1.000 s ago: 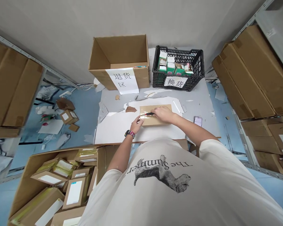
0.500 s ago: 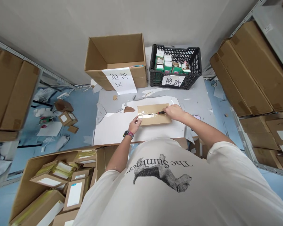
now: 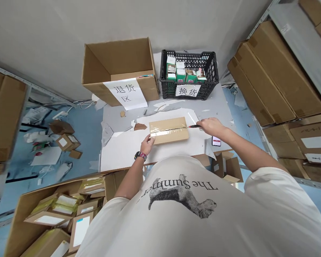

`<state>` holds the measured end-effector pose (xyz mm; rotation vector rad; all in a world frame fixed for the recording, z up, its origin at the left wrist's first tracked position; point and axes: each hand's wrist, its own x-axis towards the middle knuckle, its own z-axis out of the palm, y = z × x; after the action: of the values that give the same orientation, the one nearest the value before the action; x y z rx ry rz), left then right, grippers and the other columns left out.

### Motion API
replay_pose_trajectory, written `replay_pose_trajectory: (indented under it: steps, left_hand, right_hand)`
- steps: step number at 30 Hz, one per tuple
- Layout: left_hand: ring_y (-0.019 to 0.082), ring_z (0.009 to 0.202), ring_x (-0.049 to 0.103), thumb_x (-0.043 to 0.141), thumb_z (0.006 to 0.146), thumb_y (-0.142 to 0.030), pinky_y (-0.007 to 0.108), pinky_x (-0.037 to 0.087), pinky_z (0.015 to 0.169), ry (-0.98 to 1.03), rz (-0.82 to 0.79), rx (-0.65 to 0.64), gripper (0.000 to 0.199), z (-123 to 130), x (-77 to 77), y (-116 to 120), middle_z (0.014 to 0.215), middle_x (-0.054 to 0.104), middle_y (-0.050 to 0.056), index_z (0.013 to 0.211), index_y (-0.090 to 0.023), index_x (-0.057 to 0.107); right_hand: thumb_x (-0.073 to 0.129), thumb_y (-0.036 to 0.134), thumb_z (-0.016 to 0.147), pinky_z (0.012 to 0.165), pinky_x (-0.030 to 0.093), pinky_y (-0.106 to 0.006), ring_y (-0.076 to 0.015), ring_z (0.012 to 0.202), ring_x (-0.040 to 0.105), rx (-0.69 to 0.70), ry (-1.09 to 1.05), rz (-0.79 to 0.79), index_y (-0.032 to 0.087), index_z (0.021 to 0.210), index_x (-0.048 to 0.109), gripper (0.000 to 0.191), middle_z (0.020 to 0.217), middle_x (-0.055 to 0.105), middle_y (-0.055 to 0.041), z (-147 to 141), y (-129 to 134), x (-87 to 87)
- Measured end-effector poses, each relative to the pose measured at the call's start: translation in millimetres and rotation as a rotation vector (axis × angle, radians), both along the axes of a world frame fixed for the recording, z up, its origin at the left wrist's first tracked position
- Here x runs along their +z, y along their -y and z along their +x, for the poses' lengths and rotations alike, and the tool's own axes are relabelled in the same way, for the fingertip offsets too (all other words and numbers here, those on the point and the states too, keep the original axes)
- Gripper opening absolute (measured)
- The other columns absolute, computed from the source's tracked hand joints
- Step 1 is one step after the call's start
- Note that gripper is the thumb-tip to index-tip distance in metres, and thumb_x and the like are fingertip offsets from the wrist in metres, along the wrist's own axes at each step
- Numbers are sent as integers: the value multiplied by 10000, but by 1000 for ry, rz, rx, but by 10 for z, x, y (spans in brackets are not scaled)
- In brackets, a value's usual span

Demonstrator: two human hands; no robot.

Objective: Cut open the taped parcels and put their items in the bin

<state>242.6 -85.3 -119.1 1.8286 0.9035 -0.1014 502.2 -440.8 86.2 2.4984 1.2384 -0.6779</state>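
A flat brown cardboard box (image 3: 173,136) with clear tape and a white strip along its top lies on the white-covered table. At its left end my left hand (image 3: 147,144) grips the near corner, thumb on top, a watch on the wrist. My right hand (image 3: 210,127) is closed around a dark-handled utility knife (image 3: 194,126) with a red part near the front. The knife's tip meets the box's right edge, at the end of a dark line running along the tape.
Behind stand a large open carton (image 3: 120,57) with a paper sign and a black crate (image 3: 188,76) holding small green-white boxes. A phone (image 3: 216,141) lies at the right. Lower left, a big carton (image 3: 18,214) holds several parcels. Shelves with cartons flank both sides.
My right hand has drawn the knife rightward along the taped top to the box's right edge. My left hand keeps its hold on the left end. The view has shifted slightly.
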Motion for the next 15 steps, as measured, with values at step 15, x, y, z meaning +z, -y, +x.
replay_pose_trajectory:
  steps: [15]
  left_hand:
    - [317,1350,795,679,1082,-626,456,651,1154,-13,-24,-20,644,-31,-18,-32,1482,844,98,1632,-297,743]
  right_hand:
    - [491,92,1153,889,485,-388,-343,1134,849,45,68,-27,188,1378,816,407,1240,870,-214,-47,104,149]
